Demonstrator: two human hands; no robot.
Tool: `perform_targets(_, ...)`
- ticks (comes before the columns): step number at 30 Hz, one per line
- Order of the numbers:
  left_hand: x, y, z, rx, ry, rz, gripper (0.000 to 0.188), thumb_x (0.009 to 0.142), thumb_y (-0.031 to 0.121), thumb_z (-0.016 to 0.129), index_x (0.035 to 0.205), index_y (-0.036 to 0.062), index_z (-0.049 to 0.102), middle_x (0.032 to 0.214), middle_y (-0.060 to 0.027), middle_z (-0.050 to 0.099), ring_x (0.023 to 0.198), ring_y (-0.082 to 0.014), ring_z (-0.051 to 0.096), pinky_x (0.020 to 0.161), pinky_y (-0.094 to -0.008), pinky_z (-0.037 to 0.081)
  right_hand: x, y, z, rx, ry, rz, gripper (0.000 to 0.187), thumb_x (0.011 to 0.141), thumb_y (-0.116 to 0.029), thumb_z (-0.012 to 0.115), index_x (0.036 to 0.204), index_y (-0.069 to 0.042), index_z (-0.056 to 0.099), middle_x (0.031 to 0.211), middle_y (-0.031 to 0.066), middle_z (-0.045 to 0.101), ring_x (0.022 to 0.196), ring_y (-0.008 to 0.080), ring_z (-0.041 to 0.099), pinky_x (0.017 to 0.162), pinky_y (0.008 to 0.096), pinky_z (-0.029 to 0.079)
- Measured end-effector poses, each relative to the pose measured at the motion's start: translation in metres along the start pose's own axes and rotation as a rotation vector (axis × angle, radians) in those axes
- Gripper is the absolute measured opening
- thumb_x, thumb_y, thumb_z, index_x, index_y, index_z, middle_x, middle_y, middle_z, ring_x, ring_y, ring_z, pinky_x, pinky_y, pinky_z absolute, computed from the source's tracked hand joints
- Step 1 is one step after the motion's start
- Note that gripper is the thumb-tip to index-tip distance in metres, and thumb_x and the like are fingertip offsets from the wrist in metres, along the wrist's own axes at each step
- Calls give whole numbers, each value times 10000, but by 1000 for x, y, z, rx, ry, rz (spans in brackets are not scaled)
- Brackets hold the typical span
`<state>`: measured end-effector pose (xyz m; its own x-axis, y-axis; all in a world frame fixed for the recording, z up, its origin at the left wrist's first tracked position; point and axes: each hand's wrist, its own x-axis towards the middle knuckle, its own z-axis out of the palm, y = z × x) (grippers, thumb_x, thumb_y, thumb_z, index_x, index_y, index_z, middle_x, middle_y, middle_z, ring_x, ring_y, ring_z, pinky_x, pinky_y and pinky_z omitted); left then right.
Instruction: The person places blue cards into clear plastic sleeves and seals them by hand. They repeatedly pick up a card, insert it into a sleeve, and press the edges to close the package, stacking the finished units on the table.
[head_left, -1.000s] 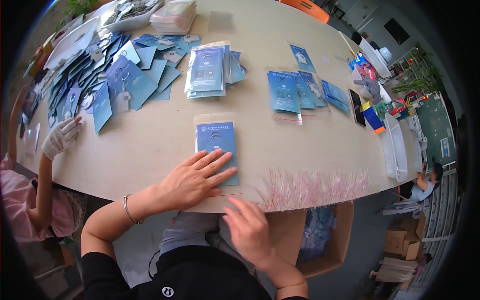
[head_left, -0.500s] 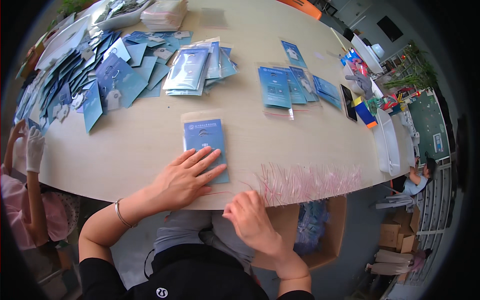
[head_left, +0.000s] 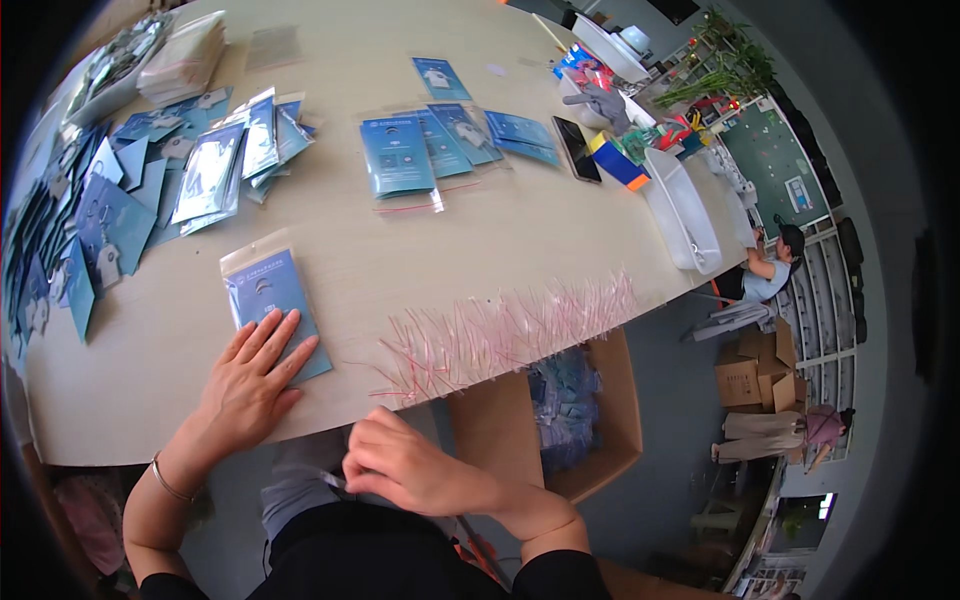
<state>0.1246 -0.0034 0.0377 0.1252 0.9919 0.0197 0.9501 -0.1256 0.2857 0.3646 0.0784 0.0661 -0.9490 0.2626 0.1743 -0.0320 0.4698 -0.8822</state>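
Observation:
My left hand (head_left: 248,392) lies with its fingers spread on a blue card in a clear plastic bag (head_left: 283,285), pressing its lower part to the table. The bag's clear flap is at the far end. My right hand (head_left: 410,465) is curled closed over my lap, just off the table's near edge. A small pale bit shows below its fingers, too small to name. Between this hand and the right side, a row of thin clear and reddish plastic strips (head_left: 500,335) stands up along the table edge.
Blue cards with white keychains (head_left: 105,225) are heaped at the left; bagged cards (head_left: 212,175) lie nearby. More bagged cards (head_left: 400,160) lie at the middle back. A phone (head_left: 577,150) and white tray (head_left: 682,210) stand right. Below is a cardboard box (head_left: 615,420) of bagged items.
The view has turned, shifting the table's contents left in the picture. My right hand has drawn back from the strips toward my lap, still closed. My left hand stays on the bagged card.

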Motion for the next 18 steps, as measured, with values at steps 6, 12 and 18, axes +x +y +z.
perform_targets(6, -8, 1, -2, -24, -24, -53, 709, 821, 193, 675, 1488, 106, 451, 1595, -181, 321, 1493, -354, 265, 1217, -479, 200, -91, 62, -182, -99, 1341, 329, 159, 975, -126, 644, 937, 29, 641, 840, -12, 599, 781, 63, 494, 729, 234, 423)
perform_targets(12, 0, 3, -3, -30, -42, -37, 720, 810, 183, 676, 1488, 101, 447, 1596, -185, 317, 1494, -358, 259, 1218, -479, 201, -219, 175, -304, -426, 1563, 882, 241, 928, -170, 720, 998, 61, 716, 956, 100, 718, 898, 159, 639, 857, 296, 487)
perform_targets(18, -5, 4, -11, 35, -72, -35, 658, 892, 251, 655, 1498, 123, 433, 1593, -161, 330, 1485, -336, 284, 1208, -465, 235, -208, 193, -311, -703, 1564, 1069, 155, 837, -145, 752, 884, 3, 750, 909, 147, 747, 845, 265, 711, 819, 367, 542)
